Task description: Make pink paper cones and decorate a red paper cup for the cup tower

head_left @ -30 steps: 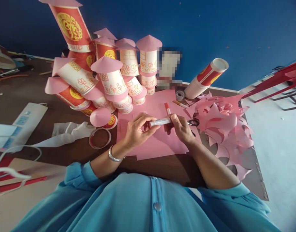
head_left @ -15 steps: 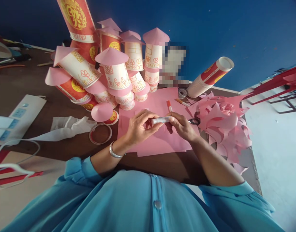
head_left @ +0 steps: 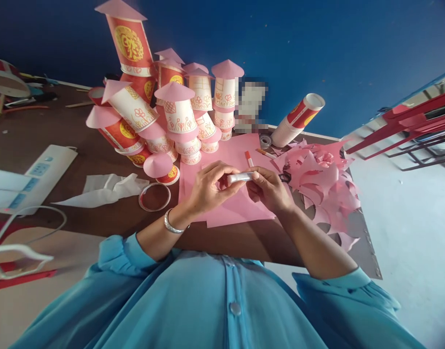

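Observation:
My left hand (head_left: 214, 186) and my right hand (head_left: 269, 188) grip the two ends of a short, whitish, shiny tube-like thing (head_left: 240, 178). Its exact kind does not show, and the fingers cover its ends. Both thumbs press on it from the near side. Below my hands lie pink paper sheets (head_left: 226, 213). An orange-capped marker (head_left: 249, 158) rests on the sheets just beyond my right hand. Scissors (head_left: 285, 178), partly hidden, lie right of that hand. Left of my left wrist is a tape roll (head_left: 154, 209) with a reddish inside.
Paper-cup towers with pink cone roofs (head_left: 181, 116) crowd the back left. A leaning cup stack (head_left: 290, 127) and a grey tape roll (head_left: 265, 141) stand behind pink scraps (head_left: 327, 194). A power strip (head_left: 40, 169) and crumpled white strip (head_left: 106, 191) lie left.
The view has shifted, bringing the tallest tower's cone roof into sight. Both hands keep their hold on the whitish thing; my right hand now sits slightly closer to my left along it.

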### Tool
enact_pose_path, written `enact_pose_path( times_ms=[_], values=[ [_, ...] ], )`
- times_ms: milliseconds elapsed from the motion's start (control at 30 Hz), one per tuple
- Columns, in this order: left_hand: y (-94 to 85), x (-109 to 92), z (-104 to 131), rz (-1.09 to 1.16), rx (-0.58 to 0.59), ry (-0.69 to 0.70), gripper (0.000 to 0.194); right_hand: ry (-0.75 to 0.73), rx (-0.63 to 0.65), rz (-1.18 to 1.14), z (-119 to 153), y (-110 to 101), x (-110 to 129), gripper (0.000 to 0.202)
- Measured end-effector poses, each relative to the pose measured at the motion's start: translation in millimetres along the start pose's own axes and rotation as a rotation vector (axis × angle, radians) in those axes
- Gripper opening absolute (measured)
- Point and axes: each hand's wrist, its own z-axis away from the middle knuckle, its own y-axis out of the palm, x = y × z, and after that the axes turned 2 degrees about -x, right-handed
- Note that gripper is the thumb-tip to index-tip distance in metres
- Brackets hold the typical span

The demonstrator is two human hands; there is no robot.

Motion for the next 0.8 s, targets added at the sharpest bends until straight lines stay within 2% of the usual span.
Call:
enact_pose_path(
  times_ms=[133,233,300,400,433,500,600,700,800],
  values=[
    [-4.1,-9,-1,-0.019,-0.028,0.039,0.015,0.105,0.044,-0.044,11,10,0,0.055],
    [-7.4,-13,2,-0.02,-0.023,0.074,0.015,0.126,0.053,-0.092,18,16,-1,0.052],
    [-9.7,-12,7,0.027,0.001,0.073,0.019,0.082,-0.001,-0.089,21,18,1,0.047],
    [-12.7,-4,20,0.096,0.071,0.029,0.048,-0.064,-0.175,-0.016,23,14,6,0.042],
    [-13.5,0,25,0.082,0.098,0.015,0.05,-0.119,-0.239,0.021,24,10,9,0.039],
    [-14.7,9,36,-0.05,0.163,-0.001,0.034,-0.214,-0.348,0.117,24,2,15,0.033],
    [-14.4,20,48,-0.322,0.339,0.094,0.018,-0.299,-0.451,0.294,23,-11,21,0.029],
    [-11.8,26,54,-0.467,0.449,0.175,0.018,-0.301,-0.458,0.438,20,-15,17,0.029],
    [-8.6,30,55,-0.514,0.483,0.218,0.019,-0.281,-0.412,0.605,15,-10,8,0.025]
  ],
)
